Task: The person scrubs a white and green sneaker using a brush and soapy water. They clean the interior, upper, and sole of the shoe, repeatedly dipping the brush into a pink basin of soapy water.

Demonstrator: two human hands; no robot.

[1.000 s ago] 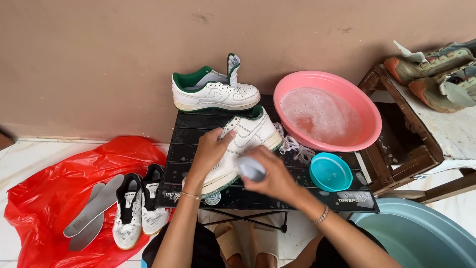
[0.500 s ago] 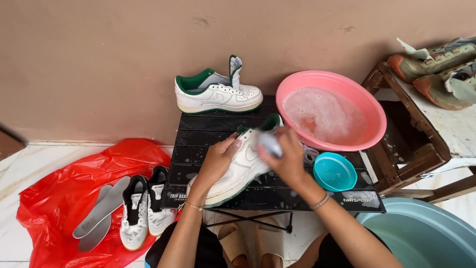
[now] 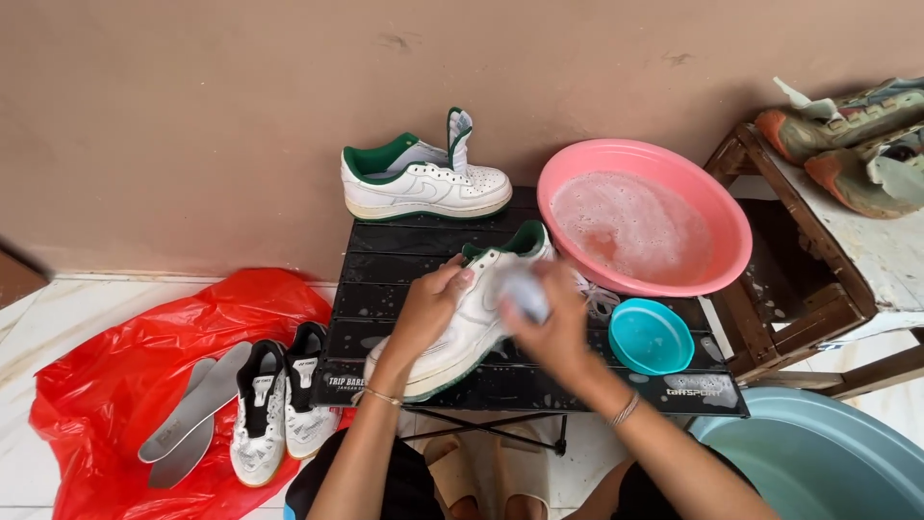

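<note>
A white sneaker with green lining (image 3: 472, 327) lies tilted on a small black slatted table (image 3: 385, 289). My left hand (image 3: 428, 313) grips its side and holds it steady. My right hand (image 3: 549, 323) is closed on a small pale scrubbing object pressed to the shoe's upper; the object is blurred. The matching white and green sneaker (image 3: 423, 180) stands upright at the table's far edge against the wall.
A pink basin of soapy water (image 3: 643, 217) sits at the table's right, a small teal bowl (image 3: 651, 335) in front of it. A red plastic bag (image 3: 115, 385) on the floor holds white shoes (image 3: 279, 404) and grey insoles (image 3: 188, 419). A blue-grey tub (image 3: 818, 462) lower right; wooden stand with muddy shoes (image 3: 847, 144).
My right hand has slid back and forth over the shoe's upper with the scrubbing object. My left hand keeps its grip on the sneaker, which has shifted slightly.
</note>
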